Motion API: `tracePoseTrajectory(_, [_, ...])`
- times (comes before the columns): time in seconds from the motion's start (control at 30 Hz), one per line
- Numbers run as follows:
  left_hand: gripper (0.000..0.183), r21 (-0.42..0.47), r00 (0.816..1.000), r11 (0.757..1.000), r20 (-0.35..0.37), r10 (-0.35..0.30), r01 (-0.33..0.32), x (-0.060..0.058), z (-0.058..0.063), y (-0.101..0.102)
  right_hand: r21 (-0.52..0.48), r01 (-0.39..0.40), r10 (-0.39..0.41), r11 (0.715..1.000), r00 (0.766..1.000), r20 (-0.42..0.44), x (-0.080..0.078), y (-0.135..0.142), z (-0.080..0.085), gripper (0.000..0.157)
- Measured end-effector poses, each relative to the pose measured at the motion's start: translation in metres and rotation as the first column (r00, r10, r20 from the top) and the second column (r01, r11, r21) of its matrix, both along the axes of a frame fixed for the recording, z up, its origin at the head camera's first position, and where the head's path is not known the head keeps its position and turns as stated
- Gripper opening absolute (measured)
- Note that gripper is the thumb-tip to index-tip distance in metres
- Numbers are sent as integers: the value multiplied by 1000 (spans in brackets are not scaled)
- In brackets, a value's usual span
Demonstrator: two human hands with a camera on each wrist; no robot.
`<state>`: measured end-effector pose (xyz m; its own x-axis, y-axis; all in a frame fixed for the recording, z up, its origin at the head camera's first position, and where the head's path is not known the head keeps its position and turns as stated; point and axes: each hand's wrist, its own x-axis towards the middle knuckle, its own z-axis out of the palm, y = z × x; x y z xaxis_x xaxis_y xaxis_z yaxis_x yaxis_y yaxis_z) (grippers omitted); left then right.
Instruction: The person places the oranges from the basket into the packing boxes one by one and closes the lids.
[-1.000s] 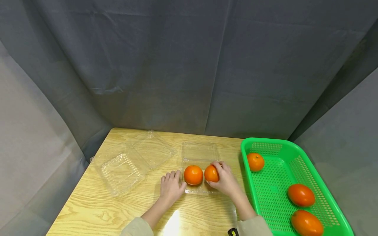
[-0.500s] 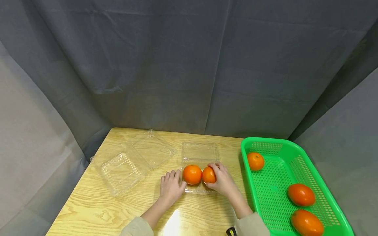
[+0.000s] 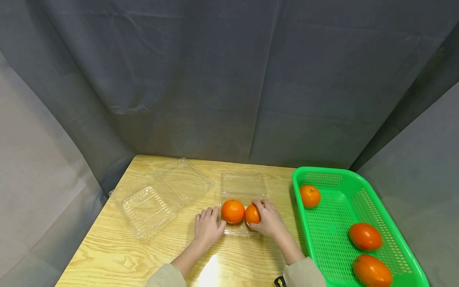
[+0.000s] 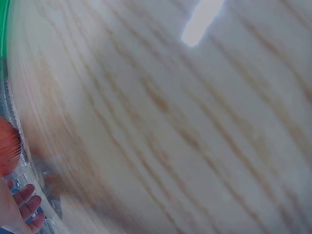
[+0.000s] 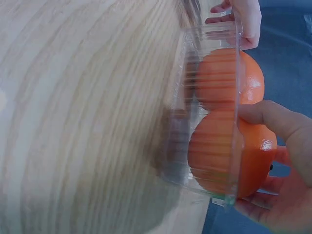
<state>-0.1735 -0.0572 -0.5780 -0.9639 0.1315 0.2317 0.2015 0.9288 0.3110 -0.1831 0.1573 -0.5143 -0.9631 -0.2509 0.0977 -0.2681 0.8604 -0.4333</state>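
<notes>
In the head view, a clear plastic clamshell box [image 3: 244, 184] lies open on the table, its lid folded back. Two oranges sit side by side in its base. My right hand [image 3: 269, 221] grips the right-hand orange [image 3: 252, 215], thumb on the near side and fingers over the far side. The right wrist view shows this gripped orange [image 5: 214, 151] behind the clear wall, against the other orange [image 5: 222, 80]. My left hand [image 3: 208, 228] rests at the box's left edge, thumb by the rim beside the left-hand orange [image 3: 232, 211], fingers relaxed outside.
A second clear clamshell box [image 3: 148, 209] lies open on the left of the wooden table [image 3: 118, 255]. To the right stands a green plastic basket [image 3: 333, 199], holding an orange [image 3: 310, 196] and two oval orange-red fruits [image 3: 365, 236]. Grey curtains [image 3: 201, 87] hang behind.
My right hand has shifted slightly left with its orange, closing the gap to the other orange, which has also moved a little left. The left hand has stayed in place.
</notes>
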Motion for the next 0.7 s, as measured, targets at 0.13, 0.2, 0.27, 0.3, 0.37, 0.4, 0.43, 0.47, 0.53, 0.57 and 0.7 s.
tracePoseTrajectory(0.13, [48, -3, 1000, 1000, -4, 1, -1, -1, -2, 0, 15, 1, -1, 1000, 1000, 4, 2, 0, -4, 66])
tracePoseTrajectory(0.2, [47, -2, 1000, 1000, -8, 1, -1, -1, -2, 0, 23, -5, 5, 1000, 1000, -4, 3, -1, -6, 65])
tracePoseTrajectory(0.27, [47, -1, 1000, 1000, -12, 0, 0, -1, -3, 0, 29, -13, 14, 999, 1000, -6, 4, -1, -8, 65])
tracePoseTrajectory(0.3, [47, 0, 1000, 1000, -13, -2, 2, -1, -3, 0, 32, -18, 18, 999, 1000, -6, 5, -1, -9, 65])
tracePoseTrajectory(0.37, [47, 3, 1000, 1000, -16, -5, 5, -1, -3, 0, 37, -22, 23, 999, 1000, -10, 5, -2, -9, 65])
tracePoseTrajectory(0.4, [48, 3, 1000, 1000, -16, -5, 5, -1, -3, 0, 39, -23, 24, 999, 1000, -9, 5, -2, -9, 65])
tracePoseTrajectory(0.43, [48, 2, 1000, 1000, -15, -6, 6, -1, -3, 0, 43, -24, 24, 999, 1000, -6, 5, -2, -8, 65])
tracePoseTrajectory(0.47, [47, 2, 1000, 1000, -15, -5, 5, -1, -3, 0, 47, -24, 25, 999, 1000, -2, 5, -2, -8, 65])
tracePoseTrajectory(0.53, [47, 0, 1000, 1000, -13, -4, 4, -1, -3, 0, 52, -25, 25, 998, 1000, 4, 5, -3, -7, 65])
tracePoseTrajectory(0.57, [47, 0, 1000, 1000, -12, -3, 3, -1, -3, 0, 53, -25, 24, 998, 1000, 9, 5, -3, -7, 65])
tracePoseTrajectory(0.7, [47, -1, 1000, 1000, -6, -4, 4, 0, -3, 0, 49, -25, 24, 998, 1000, 18, 6, -4, -5, 65])
